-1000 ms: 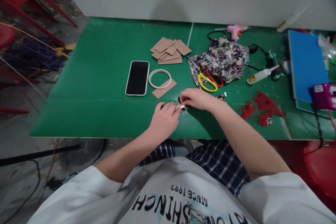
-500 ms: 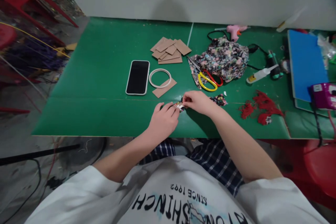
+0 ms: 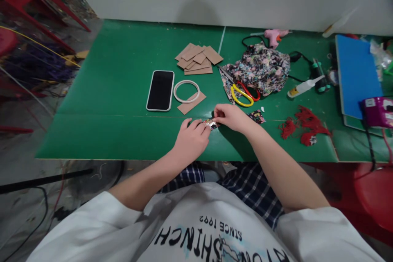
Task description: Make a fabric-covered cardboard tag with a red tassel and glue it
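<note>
A narrow strip of dark floral fabric (image 3: 257,116) lies along the front of the table, partly hidden under my hands. Between my hands, part of it looks shiny, perhaps from tape or film; I cannot tell. My left hand (image 3: 193,137) rests palm down with fingers stretched out, the fingertips on the left end of this shiny part. My right hand (image 3: 231,118) is closed, thumb and fingertips pinching the strip just right of the left fingertips. Above my hands, a beige ring (image 3: 187,101) overlaps a small brown cardboard piece (image 3: 193,106).
A phone (image 3: 160,91) lies left of the ring. Behind are stacked cardboard pieces (image 3: 198,63), scissors (image 3: 242,95) on crumpled floral fabric (image 3: 267,69), and a pink glue gun (image 3: 274,37). To the right are a white bottle (image 3: 305,88), red tassels (image 3: 310,125) and a blue board (image 3: 357,75).
My right hand has shifted very slightly upward at the strip. My left hand stays where it was, and the view has drifted a little.
</note>
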`<state>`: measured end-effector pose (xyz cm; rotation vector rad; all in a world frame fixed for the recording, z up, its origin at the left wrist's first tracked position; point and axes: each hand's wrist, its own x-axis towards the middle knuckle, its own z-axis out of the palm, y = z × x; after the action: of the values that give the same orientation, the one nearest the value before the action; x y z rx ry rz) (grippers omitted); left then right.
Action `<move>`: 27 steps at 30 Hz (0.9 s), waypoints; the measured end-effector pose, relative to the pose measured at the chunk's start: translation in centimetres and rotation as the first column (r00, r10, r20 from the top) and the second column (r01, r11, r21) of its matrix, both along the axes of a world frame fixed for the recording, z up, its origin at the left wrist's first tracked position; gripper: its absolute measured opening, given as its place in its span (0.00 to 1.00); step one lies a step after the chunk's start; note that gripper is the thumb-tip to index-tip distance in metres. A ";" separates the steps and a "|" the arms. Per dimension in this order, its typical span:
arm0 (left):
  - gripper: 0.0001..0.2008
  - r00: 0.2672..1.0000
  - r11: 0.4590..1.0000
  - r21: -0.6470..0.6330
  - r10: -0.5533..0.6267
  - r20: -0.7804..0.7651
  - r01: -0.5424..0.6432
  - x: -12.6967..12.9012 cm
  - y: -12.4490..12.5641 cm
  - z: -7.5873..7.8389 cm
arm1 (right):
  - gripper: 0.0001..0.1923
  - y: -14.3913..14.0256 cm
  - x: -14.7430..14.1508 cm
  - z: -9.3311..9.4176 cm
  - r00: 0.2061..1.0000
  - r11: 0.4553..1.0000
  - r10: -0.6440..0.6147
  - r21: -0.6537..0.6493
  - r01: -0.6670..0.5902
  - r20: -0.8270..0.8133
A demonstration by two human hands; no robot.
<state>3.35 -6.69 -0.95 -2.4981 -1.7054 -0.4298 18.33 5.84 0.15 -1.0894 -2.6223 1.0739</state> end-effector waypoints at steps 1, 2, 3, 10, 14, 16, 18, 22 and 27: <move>0.13 1.000 1.000 -0.001 0.000 -0.004 0.000 0.0 0.1 0.0 | 0.04 0.1 0.0 0.0 1.000 1.000 -0.001 -0.003 0.001 -0.006; 0.13 1.000 1.000 -0.004 0.002 -0.010 -0.002 0.1 0.1 0.0 | 0.04 0.1 0.1 0.0 1.000 1.000 -0.001 -0.001 0.001 -0.010; 0.13 1.000 1.000 -0.008 0.006 -0.018 -0.006 0.1 0.2 0.0 | 0.04 0.1 0.1 0.0 1.000 1.000 -0.002 -0.001 0.002 -0.013; 0.15 1.000 1.000 -0.016 0.005 -0.020 -0.006 0.2 0.8 0.1 | 0.06 -0.1 0.0 -0.2 0.999 0.998 0.032 0.058 -0.033 0.016; 0.13 0.999 1.000 -0.007 -0.008 0.035 0.008 -0.1 0.5 0.1 | 0.04 0.1 -0.1 -0.1 0.999 0.999 0.030 0.031 -0.031 0.027; 0.12 0.997 1.000 -0.004 -0.015 0.080 0.015 -0.4 0.3 0.1 | 0.03 0.1 0.0 0.0 1.000 1.000 0.022 0.008 -0.022 0.020; 0.13 0.988 0.999 -0.019 -0.023 0.151 0.026 -0.8 0.0 -0.2 | 0.02 -0.2 0.2 0.0 1.000 1.000 0.014 -0.006 -0.014 0.006; 0.15 0.936 0.999 -0.033 0.041 0.350 -0.032 -1.5 -0.8 -0.9 | 0.05 -2.1 0.5 0.1 0.992 0.989 -0.117 0.084 0.120 -0.039; 0.15 0.932 0.998 -0.004 0.058 0.358 -0.061 -1.7 -1.7 -1.4 | 0.10 -5.2 0.1 -0.4 0.992 0.950 -0.120 0.288 0.124 -0.029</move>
<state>1.61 -8.36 -2.32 -2.4710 -1.8856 -0.9349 18.42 0.61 -0.30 -1.1539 -2.5574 0.6432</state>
